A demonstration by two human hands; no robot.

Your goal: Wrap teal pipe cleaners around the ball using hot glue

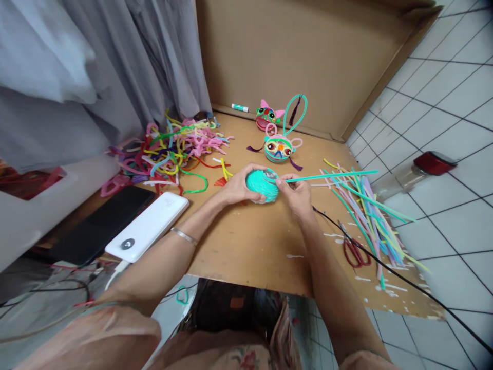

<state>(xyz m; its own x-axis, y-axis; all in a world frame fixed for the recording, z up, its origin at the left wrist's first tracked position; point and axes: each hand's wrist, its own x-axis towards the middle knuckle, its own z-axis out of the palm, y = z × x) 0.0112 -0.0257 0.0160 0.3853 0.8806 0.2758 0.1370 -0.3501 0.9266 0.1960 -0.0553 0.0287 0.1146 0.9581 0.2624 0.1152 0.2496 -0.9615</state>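
My left hand (239, 189) is wrapped round a rounded form covered in turquoise pipe cleaner (259, 186), just above the table. Its upper side shows a greyish patch that is not covered. At its right side my right hand (296, 194) pinches a turquoise pipe cleaner (335, 176), whose long free end sticks out to the right. Behind them sits a finished-looking animal head (278, 149) with pink ring ears, round eyes, purple tassels and a turquoise loop. A second, pink-eared head (266, 117) stands farther back.
Tangled coloured pipe cleaners (181, 146) heap at the left; straight ones (370, 216) lie at the right beside red-handled scissors (356, 253). A white power bank (148, 226) and a black phone-like slab (103, 221) lie left. A black cable (400, 280) crosses the right. A glue stick (240, 108) lies behind.
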